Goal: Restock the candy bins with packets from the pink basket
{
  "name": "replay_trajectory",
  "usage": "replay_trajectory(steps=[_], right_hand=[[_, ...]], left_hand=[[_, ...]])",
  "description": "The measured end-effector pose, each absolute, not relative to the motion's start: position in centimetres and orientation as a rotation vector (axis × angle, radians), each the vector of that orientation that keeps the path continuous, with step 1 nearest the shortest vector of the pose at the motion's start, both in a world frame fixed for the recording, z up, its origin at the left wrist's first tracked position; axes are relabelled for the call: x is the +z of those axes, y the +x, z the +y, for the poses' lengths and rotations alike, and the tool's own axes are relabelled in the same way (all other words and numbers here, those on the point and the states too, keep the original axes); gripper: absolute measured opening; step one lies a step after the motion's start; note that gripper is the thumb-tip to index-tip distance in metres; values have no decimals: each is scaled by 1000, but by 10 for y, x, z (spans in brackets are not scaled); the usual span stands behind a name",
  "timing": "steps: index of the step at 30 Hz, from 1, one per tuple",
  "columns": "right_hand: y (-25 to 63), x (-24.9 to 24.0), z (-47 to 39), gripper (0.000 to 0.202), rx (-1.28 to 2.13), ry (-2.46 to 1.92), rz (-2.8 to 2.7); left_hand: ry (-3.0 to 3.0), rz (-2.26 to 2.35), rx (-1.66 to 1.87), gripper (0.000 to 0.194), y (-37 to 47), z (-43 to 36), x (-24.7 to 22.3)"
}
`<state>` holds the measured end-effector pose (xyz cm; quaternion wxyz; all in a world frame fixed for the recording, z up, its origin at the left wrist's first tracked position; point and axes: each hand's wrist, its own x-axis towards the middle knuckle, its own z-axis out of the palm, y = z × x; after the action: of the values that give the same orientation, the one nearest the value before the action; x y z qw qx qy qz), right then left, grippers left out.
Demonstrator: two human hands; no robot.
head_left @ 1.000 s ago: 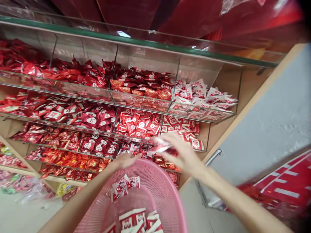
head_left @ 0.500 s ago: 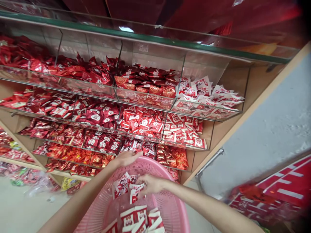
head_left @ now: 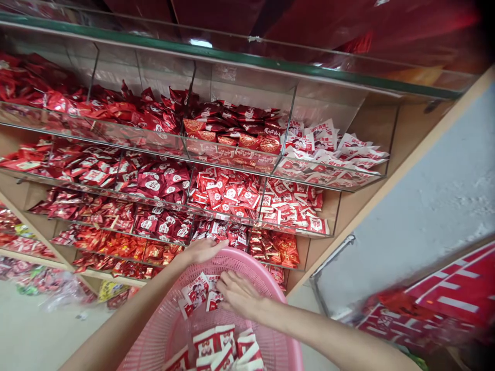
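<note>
Our left hand [head_left: 201,251] grasped the far rim of the pink basket [head_left: 249,262], close to the glass-fronted shelves [head_left: 232,165]. Our right hand [head_left: 238,294] reached inside over the white-and-red packets [head_left: 196,291]; we couldn't tell whether it gripped any. We had open floor [head_left: 34,335] left, a narrow strip right.

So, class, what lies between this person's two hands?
Between the left hand and the right hand, the head view shows a strip of the pink basket's perforated wall.
</note>
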<state>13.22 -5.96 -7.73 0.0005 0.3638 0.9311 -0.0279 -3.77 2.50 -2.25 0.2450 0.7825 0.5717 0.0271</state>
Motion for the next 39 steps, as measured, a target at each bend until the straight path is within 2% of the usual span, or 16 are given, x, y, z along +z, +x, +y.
replay_trajectory(steps=[8,11,16,19,21,26,30,34,39], right_hand=[[133,-84,-65,39,37,970,2997],[134,-83,-66,39,-35,958,3013],[137,-69,-54,28,-280,1050,2993],[135,-60,-39,29,-321,1153,3004],[130,-60,-31,31,-216,1188,2978],[115,-80,-28,14,343,1097,2914],[112,-85,-31,12,505,1084,2943],[122,-51,-29,13,618,1193,3025],[157,46,-26,20,701,1418,3222]], left_hand=[[2104,1565,82,83,-35,19,-19],[2105,1549,89,82,-36,19,-19],[2109,1557,113,80,-40,20,-24],[2119,1557,138,77,-43,21,-30],[2113,1539,177,75,-45,23,-34],[2096,1546,199,75,-45,26,-37],[2096,1500,228,71,-44,26,-33],[2080,1484,198,67,-45,27,-34],[2065,1517,217,69,-46,28,-34]])
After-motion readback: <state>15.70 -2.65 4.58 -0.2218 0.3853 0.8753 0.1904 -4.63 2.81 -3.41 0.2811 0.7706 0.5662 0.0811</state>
